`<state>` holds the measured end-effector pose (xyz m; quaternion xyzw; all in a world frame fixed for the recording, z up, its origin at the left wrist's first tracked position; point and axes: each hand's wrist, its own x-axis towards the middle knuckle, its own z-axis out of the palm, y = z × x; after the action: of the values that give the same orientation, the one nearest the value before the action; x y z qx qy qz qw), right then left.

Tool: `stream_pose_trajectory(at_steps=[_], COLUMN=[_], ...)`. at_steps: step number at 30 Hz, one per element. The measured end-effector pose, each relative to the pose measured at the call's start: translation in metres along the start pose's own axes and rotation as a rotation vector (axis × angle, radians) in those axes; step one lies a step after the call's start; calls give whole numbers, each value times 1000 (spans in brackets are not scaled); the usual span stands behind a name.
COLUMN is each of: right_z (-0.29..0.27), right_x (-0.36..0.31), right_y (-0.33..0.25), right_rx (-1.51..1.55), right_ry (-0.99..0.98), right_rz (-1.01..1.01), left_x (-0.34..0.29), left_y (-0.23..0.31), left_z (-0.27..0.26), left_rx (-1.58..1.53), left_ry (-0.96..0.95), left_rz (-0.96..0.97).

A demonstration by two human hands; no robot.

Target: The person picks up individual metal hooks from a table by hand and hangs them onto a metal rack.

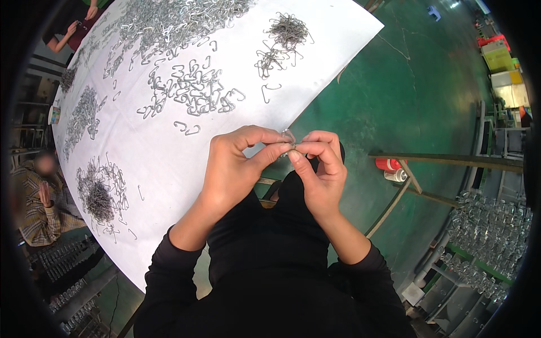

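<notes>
My left hand (234, 163) and my right hand (324, 174) meet just off the table's near right edge, above my lap. Thumb and fingertips of both are pinched together on a small shiny metal hook (288, 134), mostly hidden by the fingers. A thin wire may be with it; I cannot make that out. Nearest to my left hand on the white tabletop (169, 163) lie two loose silver C-shaped hooks (187, 128). Beyond them spreads a group of similar silver hooks (191, 90). A pile of thin dark wire hooks (288, 32) sits near the right corner.
A large heap of silver hooks (174, 22) covers the far tabletop; more wire pieces (98, 197) lie at left. Two other people are at the table's left side, one in a plaid sleeve (42, 217). At right stand a metal frame (445, 160), red container (387, 164) and racks of metal parts (490, 231).
</notes>
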<state>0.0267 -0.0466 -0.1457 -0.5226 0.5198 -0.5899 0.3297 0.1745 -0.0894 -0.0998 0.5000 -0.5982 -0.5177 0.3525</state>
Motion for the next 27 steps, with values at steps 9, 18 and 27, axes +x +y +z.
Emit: stream_pose_trajectory(at_steps=[9, 18, 27], right_z=[4, 5, 15], right_x=[2, 1, 80], right_y=[9, 20, 41], right_rx=[-85, -78, -258], right_ry=[16, -31, -144], right_rz=[-43, -6, 40], left_x=[-4, -3, -8], left_y=[1, -6, -20], left_z=[3, 3, -4], left_rx=[331, 338, 327], left_ry=[133, 169, 147], left_rz=[302, 286, 295])
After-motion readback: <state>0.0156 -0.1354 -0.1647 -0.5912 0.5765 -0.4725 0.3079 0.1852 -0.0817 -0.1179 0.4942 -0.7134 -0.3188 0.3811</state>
